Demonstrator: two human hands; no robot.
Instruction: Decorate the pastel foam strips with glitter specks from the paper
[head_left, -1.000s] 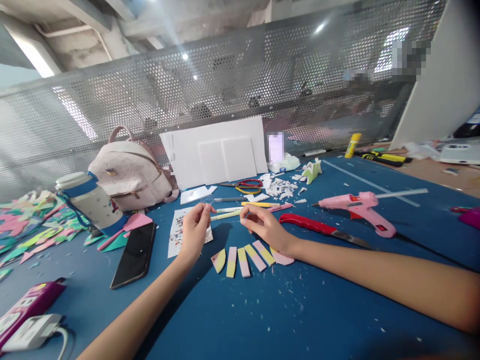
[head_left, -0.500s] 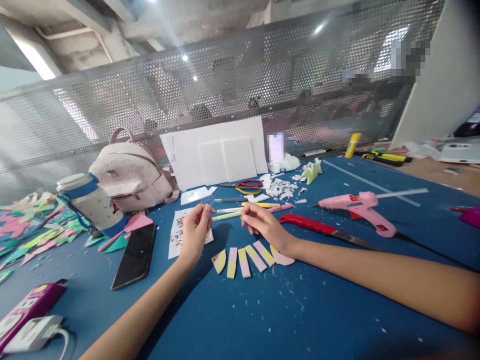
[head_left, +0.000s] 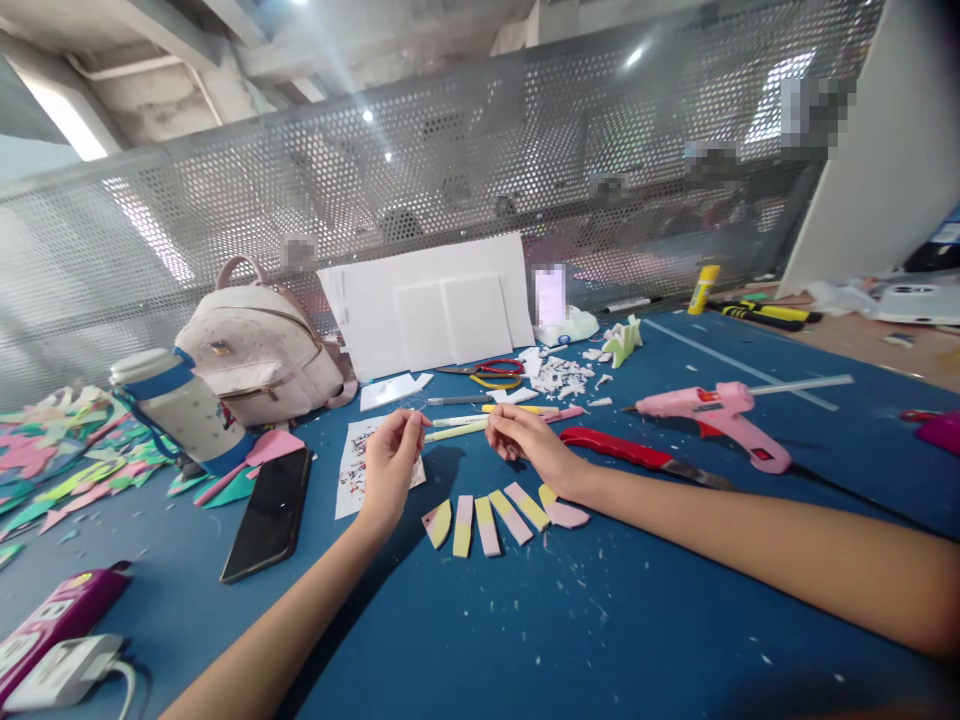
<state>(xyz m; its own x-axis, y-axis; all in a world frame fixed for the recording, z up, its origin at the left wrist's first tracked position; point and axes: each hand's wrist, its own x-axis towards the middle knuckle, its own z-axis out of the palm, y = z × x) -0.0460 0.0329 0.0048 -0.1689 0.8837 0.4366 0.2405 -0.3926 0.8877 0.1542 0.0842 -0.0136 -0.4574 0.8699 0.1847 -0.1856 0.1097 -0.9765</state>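
My left hand [head_left: 391,458] is raised over a white sheet with small coloured specks [head_left: 351,470], thumb and fingertips pinched together; whatever is in the pinch is too small to name. Facing it, my right hand [head_left: 531,445] has its fingers curled in against the thumb, and what they hold, if anything, is hidden. Just below the hands, several pink-and-yellow foam strips [head_left: 487,527] lie in a fanned row on the blue table. At the row's right end a rounded pink-and-yellow piece [head_left: 566,515] lies by my right wrist. Slim pens [head_left: 456,431] lie behind the hands.
To the right lie a red-handled knife [head_left: 619,445] and a pink glue gun [head_left: 697,405]. Scissors [head_left: 495,374] and white scraps [head_left: 562,378] are behind. A phone [head_left: 270,515], a tumbler [head_left: 184,410], a backpack [head_left: 259,350] and foam offcuts [head_left: 71,450] stand or lie left.
My right hand has shifted very slightly to the right and its fingers have curled in a little more. My left hand keeps its pinch in place. The foam pieces have not moved.
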